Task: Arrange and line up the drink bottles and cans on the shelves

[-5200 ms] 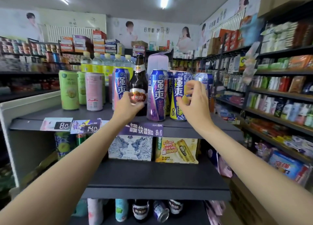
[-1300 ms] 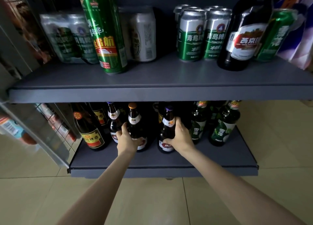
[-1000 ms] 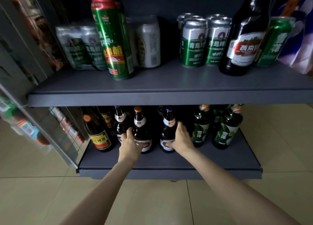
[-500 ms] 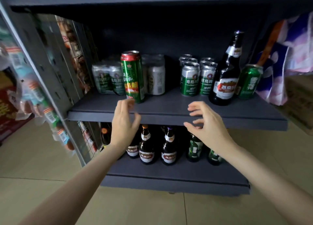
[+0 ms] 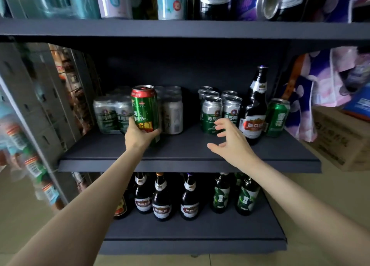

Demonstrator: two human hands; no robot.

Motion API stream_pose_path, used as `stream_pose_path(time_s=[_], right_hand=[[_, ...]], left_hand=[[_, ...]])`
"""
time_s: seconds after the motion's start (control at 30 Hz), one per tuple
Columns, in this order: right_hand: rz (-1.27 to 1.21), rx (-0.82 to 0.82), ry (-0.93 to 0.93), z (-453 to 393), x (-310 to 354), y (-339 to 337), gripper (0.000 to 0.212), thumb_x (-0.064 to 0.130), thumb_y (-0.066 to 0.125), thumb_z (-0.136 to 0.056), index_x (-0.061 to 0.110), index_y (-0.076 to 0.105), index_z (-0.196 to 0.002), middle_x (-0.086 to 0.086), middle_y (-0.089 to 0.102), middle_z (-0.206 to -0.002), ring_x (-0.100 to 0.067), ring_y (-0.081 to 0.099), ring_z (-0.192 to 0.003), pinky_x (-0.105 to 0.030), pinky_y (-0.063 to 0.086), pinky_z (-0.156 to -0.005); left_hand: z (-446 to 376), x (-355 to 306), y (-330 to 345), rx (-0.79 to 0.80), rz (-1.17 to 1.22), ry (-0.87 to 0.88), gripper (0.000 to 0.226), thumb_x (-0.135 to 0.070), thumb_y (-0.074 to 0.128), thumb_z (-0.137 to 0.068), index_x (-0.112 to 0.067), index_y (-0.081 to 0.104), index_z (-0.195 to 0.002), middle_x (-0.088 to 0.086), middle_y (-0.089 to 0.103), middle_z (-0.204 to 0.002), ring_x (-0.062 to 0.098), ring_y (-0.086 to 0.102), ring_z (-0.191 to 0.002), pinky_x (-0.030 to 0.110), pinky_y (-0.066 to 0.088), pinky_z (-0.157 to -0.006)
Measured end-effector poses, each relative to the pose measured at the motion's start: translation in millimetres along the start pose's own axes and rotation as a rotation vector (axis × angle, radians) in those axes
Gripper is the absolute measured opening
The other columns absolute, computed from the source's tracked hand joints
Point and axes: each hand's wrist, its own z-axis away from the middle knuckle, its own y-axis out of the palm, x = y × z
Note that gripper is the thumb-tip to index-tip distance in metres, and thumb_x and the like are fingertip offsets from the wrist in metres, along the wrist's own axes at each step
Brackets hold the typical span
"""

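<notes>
Moving: I see both hands up from bottle shelf (image 5: 192,243) to middle shelf (image 5: 180,166)
Left hand (image 5: 140,134): fingers gripping tall green can (image 5: 145,110)
Right hand (image 5: 230,143): fingers wide, empty, nearing short cans (image 5: 212,113)
Next: line up cans

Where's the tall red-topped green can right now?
Middle shelf, left of centre: the left hand grips the tall green can, just before the shrink-wrapped can packs.

Glossy metal cans (image 5: 211,114) and dark glass bottles (image 5: 254,113) stand on a matt grey shelf (image 5: 186,151).
</notes>
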Motion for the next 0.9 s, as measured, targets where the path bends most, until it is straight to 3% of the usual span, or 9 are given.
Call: stream_pose_path(time_s=[0.1,0.2,0.3,0.4,0.5,0.63,0.73,0.83,0.9], right_hand=[[-0.041,-0.058,0.003,4.4,-5.8,-8.7,0.055,0.019,0.069,-0.083,0.015,0.04,-0.129,0.0,0.047,-0.128,-0.01,0.048,-0.109,-0.021,0.045,-0.082],[-0.252,-0.076,0.018,12.5,-7.9,-24.5,0.056,0.023,0.073,-0.079,0.021,0.042,-0.125,0.008,0.049,-0.122,-0.009,0.05,-0.112,-0.025,0.049,-0.087],[-0.462,0.045,-0.051,18.4,5.7,-44.5,0.056,0.036,0.074,-0.069,0.04,0.044,-0.115,0.023,0.049,-0.12,-0.003,0.049,-0.116,-0.023,0.048,-0.092],[-0.467,0.05,-0.138,9.8,25.8,-82.0,0.059,0.04,0.081,-0.064,0.047,0.048,-0.112,0.022,0.054,-0.119,-0.006,0.052,-0.117,-0.028,0.05,-0.092],[-0.402,0.098,-0.109,13.3,42.0,-127.1,0.063,0.046,0.078,-0.06,0.051,0.048,-0.115,0.023,0.053,-0.121,-0.005,0.053,-0.115,-0.032,0.052,-0.092],[-0.345,0.187,-0.015,26.1,79.2,-186.9,0.069,0.059,0.078,-0.053,0.063,0.044,-0.113,0.03,0.053,-0.118,0.001,0.053,-0.113,-0.023,0.049,-0.092],[-0.424,0.157,0.069,10.9,117.2,-248.6,0.062,0.055,0.08,-0.056,0.058,0.052,-0.111,0.024,0.057,-0.116,-0.002,0.056,-0.11,-0.017,0.048,-0.088],[-0.631,0.137,0.2,-4.9,167.1,-305.4,0.056,0.031,0.083,-0.063,0.037,0.056,-0.112,0.009,0.065,-0.111,-0.008,0.063,-0.102,-0.018,0.05,-0.083],[-0.656,0.113,0.245,-13.5,210.4,-336.4,0.061,0.026,0.083,-0.059,0.031,0.053,-0.112,0.007,0.066,-0.107,-0.007,0.064,-0.1,-0.021,0.051,-0.081]], left_hand=[[24.7,2.9,-4.2,0.029,0.023,0.113,0.063,-0.027,0.081,-0.067,-0.014,0.045,-0.117,0.003,0.061,-0.099,0.023,0.059,-0.092,0.032,0.047,-0.081],[56.4,-3.2,-5.8,0.095,0.04,0.3,0.059,-0.026,0.084,-0.062,-0.023,0.045,-0.106,-0.008,0.062,-0.09,0.015,0.06,-0.085,0.029,0.048,-0.076],[72.3,-23.9,3.9,0.243,0.022,0.494,0.066,-0.03,0.086,-0.056,-0.032,0.044,-0.108,-0.008,0.062,-0.1,0.008,0.06,-0.091,0.024,0.048,-0.079],[68.4,-67.7,9.7,0.457,-0.029,0.628,0.075,-0.041,0.08,-0.052,-0.04,0.043,-0.118,-0.014,0.056,-0.11,-0.002,0.055,-0.1,0.013,0.043,-0.084],[62.0,-107.8,2.3,0.657,-0.112,0.698,0.078,-0.044,0.076,-0.051,-0.049,0.037,-0.119,-0.018,0.053,-0.112,-0.009,0.05,-0.104,0.003,0.036,-0.086],[68.0,-172.2,-16.1,0.93,-0.224,0.692,0.083,-0.038,0.081,-0.053,-0.054,0.034,-0.12,-0.021,0.048,-0.12,-0.008,0.049,-0.109,0.007,0.04,-0.092],[70.6,-240.6,-27.4,0.974,-0.158,0.647,0.08,-0.041,0.081,-0.054,-0.052,0.035,-0.119,-0.021,0.05,-0.119,-0.004,0.052,-0.108,0.018,0.044,-0.094],[75.3,-314.9,-46.2,0.956,-0.092,0.604,0.077,-0.04,0.082,-0.057,-0.046,0.039,-0.12,-0.02,0.054,-0.116,-0.003,0.053,-0.106,0.021,0.044,-0.092],[80.7,-361.8,-64.8,0.946,-0.073,0.596,0.079,-0.038,0.083,-0.058,-0.037,0.041,-0.125,-0.017,0.054,-0.116,-0.001,0.053,-0.107,0.023,0.045,-0.094]])
